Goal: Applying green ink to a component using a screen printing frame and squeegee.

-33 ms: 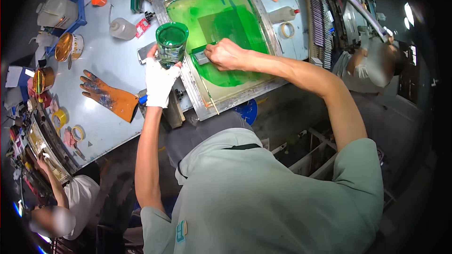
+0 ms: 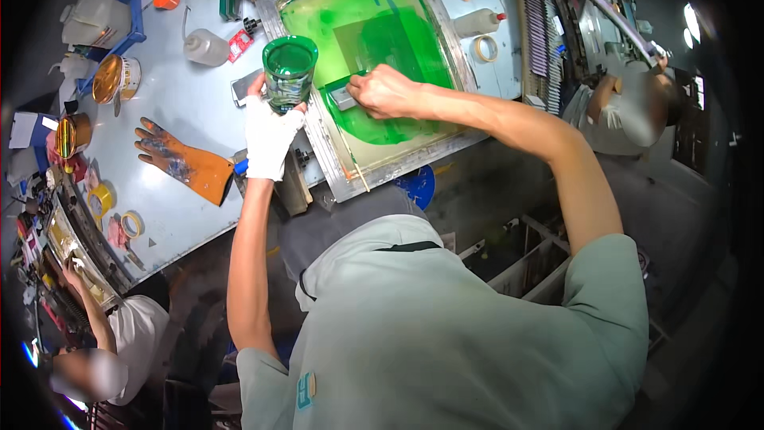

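In my white-gloved left hand [image 2: 270, 135] is a stained cup of green ink [image 2: 290, 72], held upright just left of the screen-printing frame [image 2: 326, 151]. Fingers and thumb are wrapped around its lower part. My bare right hand [image 2: 384, 91] is closed on a flat grey scraper [image 2: 343, 99] over the lower left of the green mesh [image 2: 382, 121]. Its lower edge and any contact with the mesh are hard to make out. Wet-looking green ink spreads across the mesh, around a darker rectangle in the upper part. A thin stick [image 2: 356, 161] lies along the frame's near left corner.
Left on the table [image 2: 183, 215] lie an orange glove [image 2: 187, 163], a squeeze bottle [image 2: 206, 48], an open can [image 2: 117, 80] and tape rolls [image 2: 130, 225]. A red-tipped bottle [image 2: 479, 23] stands right of the frame. Other people work at far left [image 2: 135, 334] and right [image 2: 593, 119].
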Motion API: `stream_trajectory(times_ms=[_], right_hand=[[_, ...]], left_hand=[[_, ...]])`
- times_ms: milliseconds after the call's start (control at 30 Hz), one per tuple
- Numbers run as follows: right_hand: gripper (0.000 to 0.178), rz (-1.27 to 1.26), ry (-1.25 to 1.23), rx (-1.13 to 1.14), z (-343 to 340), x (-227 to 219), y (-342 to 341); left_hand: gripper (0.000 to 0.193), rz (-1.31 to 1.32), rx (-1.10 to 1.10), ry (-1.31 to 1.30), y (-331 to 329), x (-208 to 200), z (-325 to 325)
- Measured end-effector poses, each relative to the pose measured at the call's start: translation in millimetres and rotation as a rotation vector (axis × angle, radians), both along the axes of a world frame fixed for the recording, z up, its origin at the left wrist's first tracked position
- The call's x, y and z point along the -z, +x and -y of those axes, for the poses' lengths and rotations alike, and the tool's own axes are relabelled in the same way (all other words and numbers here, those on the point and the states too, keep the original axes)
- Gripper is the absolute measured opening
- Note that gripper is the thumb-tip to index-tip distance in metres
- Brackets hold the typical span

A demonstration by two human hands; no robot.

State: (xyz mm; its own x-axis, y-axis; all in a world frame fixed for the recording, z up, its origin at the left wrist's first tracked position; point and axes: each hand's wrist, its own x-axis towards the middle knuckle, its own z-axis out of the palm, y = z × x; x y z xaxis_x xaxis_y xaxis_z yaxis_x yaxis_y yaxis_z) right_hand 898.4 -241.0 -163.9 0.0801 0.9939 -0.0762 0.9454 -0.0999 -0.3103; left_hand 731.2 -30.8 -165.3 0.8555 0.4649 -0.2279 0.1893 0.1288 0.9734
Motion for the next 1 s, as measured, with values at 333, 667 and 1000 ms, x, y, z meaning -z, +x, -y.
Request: stream_trajectory(times_ms=[333, 667, 1000], right_hand=[[0.023, 0.054, -0.207, -0.172, 97, -27, -13], [0.043, -0.584, 0.064, 0.773, 151, -92, -14], [0.044, -0.320, 0.489, 0.771, 117, -137, -34]], left_hand=[[0.084, -0.092, 0.067, 0.296, 2, 7, 11], [0.078, 0.038, 0.223, 0.462, 18, 14, 42], [0.082, -0.045, 0.449, 0.437, 50, -31, 85]])
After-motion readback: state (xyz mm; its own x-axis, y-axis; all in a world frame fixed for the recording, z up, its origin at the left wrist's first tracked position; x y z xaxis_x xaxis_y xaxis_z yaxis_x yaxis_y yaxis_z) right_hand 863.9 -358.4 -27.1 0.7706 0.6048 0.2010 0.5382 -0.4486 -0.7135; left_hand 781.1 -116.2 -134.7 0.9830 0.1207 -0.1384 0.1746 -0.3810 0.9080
